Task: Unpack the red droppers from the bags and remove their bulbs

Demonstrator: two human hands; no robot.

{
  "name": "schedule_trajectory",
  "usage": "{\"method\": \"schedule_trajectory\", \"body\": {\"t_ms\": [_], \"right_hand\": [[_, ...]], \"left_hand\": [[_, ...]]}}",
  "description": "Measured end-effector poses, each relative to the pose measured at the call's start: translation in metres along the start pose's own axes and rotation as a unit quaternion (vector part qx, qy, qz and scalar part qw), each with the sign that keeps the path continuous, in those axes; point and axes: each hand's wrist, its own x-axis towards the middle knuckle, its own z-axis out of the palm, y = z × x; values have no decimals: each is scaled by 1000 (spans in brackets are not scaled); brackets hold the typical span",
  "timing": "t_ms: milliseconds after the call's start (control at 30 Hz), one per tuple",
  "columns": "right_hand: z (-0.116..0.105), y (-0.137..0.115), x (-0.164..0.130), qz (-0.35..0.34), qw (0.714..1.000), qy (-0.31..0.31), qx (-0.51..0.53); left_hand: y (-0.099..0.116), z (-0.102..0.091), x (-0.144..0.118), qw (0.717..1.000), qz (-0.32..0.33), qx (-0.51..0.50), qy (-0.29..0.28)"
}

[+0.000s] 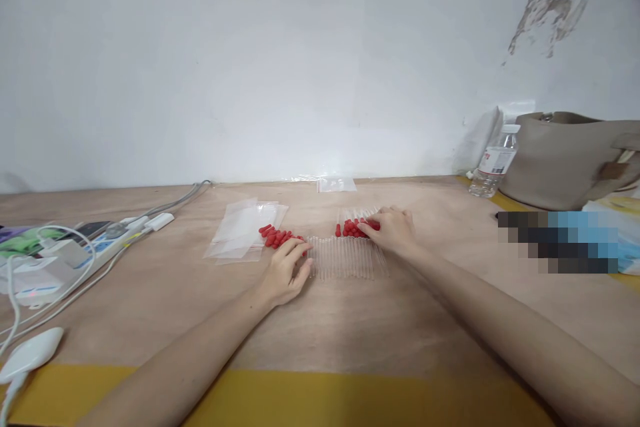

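Observation:
Several clear dropper tubes [343, 259] lie side by side in a row on the wooden table. My left hand [287, 273] rests at the row's left end, thumb and fingers apart, with nothing visible between them. Just behind its fingertips is a pile of red rubber bulbs [277, 237]. A second group of red bulbs [351, 227] sits at the far ends of the tubes. Over the right side of that group, my right hand [395, 230] has its thumb and index finger closed on a red bulb; the fingers partly hide it.
Clear plastic bags [235, 230] lie behind the left pile. A power strip [113, 237] with chargers and cables occupies the left side. On the right stand a water bottle [495, 163] and a grey-beige bag [560, 160]. A white wall [300, 67] bounds the table's back.

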Motion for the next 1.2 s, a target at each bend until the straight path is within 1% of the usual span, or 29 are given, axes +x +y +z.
{"method": "schedule_trajectory", "body": {"t_ms": [167,300,367,433,533,600,700,800,900,1000,1133,1200], "right_hand": [[7,-9,3,28,1000,8,3],[1,-12,5,85,994,58,41],[-5,-10,2,92,989,79,83],[-10,-7,-4,52,986,81,134],[-15,-3,-22,-59,977,62,198],[-15,-3,-36,-111,966,46,228],[-9,-7,-50,-143,954,26,261],[-5,-12,-56,-151,948,8,279],[-7,-18,-59,-157,956,-3,249],[-10,-28,-62,-190,967,12,167],[-8,-39,-65,-246,965,50,74],[-7,-41,-66,-267,961,55,44]], "left_hand": [[-1,-2,2,999,-31,-8,23],[-2,0,4,999,-23,21,35],[-2,1,5,998,-8,50,41],[-1,4,6,995,9,83,45],[4,8,10,989,30,136,52],[7,11,12,984,51,164,50],[10,15,14,977,108,177,38],[9,17,13,973,157,165,30],[9,18,11,970,180,164,21],[12,19,10,963,200,183,9],[18,19,10,951,222,216,8],[20,19,10,950,223,220,2]]}}
